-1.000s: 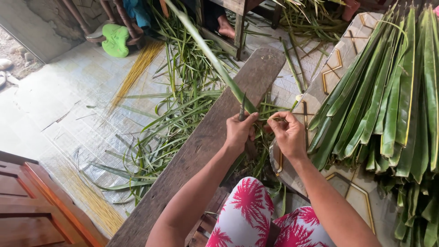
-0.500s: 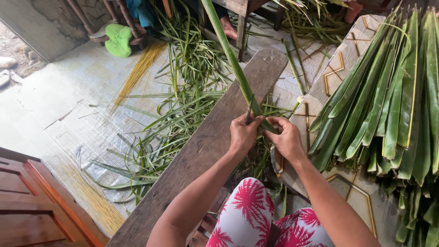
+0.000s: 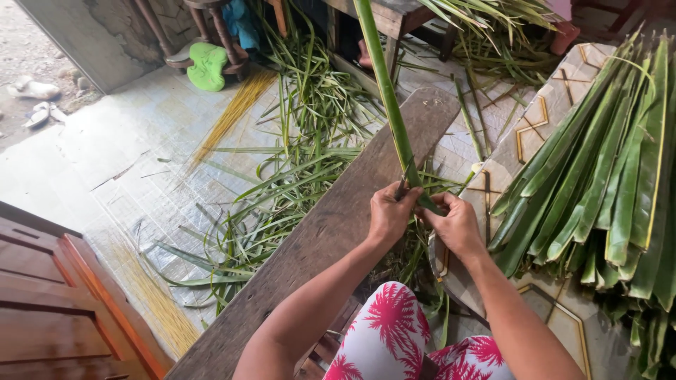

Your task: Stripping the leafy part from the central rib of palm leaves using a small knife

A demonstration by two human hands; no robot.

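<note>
Gripping a small dark-handled knife [image 3: 401, 187] in a closed fist, the left hand [image 3: 389, 215] kept its blade against a long green palm leaf [image 3: 386, 84], which rose steeply away from the person toward the top of the view. The right hand [image 3: 456, 224] was pinched shut on the leaf's lower end just beside the knife, seemingly to hold the leaf taut and steady for the blade. Both hands worked above a worn wooden plank [image 3: 331, 232] that ran diagonally from the person's lap, probably serving as a bench. To the right, a bundle of trimmed leaves [image 3: 605, 176] lay stacked on a patterned board [image 3: 535, 119]. Loose leaf strips [image 3: 282, 183] littered the pale tiled floor [image 3: 105, 155], along with yellow midribs [image 3: 232, 112]; a green sandal [image 3: 208, 65] sat near a doorway.
</note>
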